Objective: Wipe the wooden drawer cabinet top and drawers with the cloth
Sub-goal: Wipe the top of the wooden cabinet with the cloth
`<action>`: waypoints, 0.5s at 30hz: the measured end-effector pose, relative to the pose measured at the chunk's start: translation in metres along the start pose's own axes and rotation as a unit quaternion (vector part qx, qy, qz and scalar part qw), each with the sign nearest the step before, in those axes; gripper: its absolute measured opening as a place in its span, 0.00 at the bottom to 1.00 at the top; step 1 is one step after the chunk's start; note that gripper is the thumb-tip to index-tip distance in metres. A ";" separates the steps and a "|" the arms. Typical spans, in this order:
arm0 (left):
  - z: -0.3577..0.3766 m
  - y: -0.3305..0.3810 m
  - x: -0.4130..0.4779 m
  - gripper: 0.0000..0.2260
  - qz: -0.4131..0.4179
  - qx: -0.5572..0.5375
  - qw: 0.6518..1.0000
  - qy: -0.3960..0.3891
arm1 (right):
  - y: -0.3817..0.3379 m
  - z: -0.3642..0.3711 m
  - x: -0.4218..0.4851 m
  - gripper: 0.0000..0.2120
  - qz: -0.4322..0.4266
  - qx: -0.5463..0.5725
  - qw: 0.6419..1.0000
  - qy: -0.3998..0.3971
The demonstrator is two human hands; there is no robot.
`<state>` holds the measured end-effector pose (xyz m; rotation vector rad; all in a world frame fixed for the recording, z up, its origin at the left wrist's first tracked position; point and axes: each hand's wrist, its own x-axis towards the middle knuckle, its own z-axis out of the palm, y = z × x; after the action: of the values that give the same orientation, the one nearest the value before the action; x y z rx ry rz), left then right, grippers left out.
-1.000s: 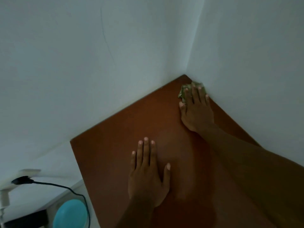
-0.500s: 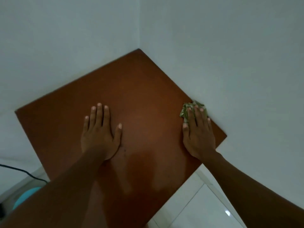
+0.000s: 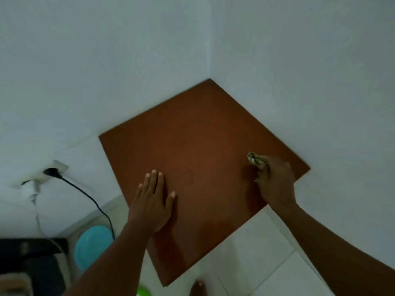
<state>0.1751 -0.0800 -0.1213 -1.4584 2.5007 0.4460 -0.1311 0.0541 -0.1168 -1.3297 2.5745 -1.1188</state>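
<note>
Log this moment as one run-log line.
step: wipe cabinet top | left hand: flat on top, fingers straight | right hand: grips bunched cloth near right corner

The small crumpled green cloth (image 3: 256, 160) has been drawn from the far corner of the reddish-brown wooden cabinet top (image 3: 198, 135) along the wall edge towards its right corner, and is now bunched in the curled fingers of the right hand (image 3: 276, 184) rather than pressed under flat ones
</note>
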 end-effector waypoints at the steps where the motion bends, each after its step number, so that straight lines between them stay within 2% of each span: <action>1: -0.002 -0.009 -0.004 0.36 -0.009 -0.006 1.000 -0.003 | -0.028 0.014 0.004 0.13 -0.021 0.016 0.999 -0.019; 4: -0.006 -0.038 -0.002 0.36 -0.021 -0.007 1.000 -0.002 | -0.101 0.071 0.020 0.13 -0.051 0.022 0.996 -0.064; 8: -0.009 -0.077 0.020 0.41 0.012 -0.006 1.000 0.018 | -0.181 0.151 0.051 0.18 -0.080 0.025 0.994 -0.072; 11: -0.011 -0.094 0.041 0.39 0.048 -0.007 0.998 0.026 | -0.216 0.193 0.072 0.17 -0.107 -0.014 0.991 -0.077; 13: -0.009 -0.098 0.051 0.37 0.052 -0.015 0.998 0.029 | -0.228 0.211 0.080 0.18 -0.112 -0.059 0.984 -0.129; 15: -0.006 -0.097 0.053 0.35 0.055 -0.026 0.997 0.046 | -0.230 0.223 0.085 0.24 -0.129 -0.102 0.970 -0.180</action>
<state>0.2342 -0.1698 -0.1482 -1.3955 2.6712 0.4771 0.0501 -0.2228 -0.1172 -1.7641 2.3450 -0.5693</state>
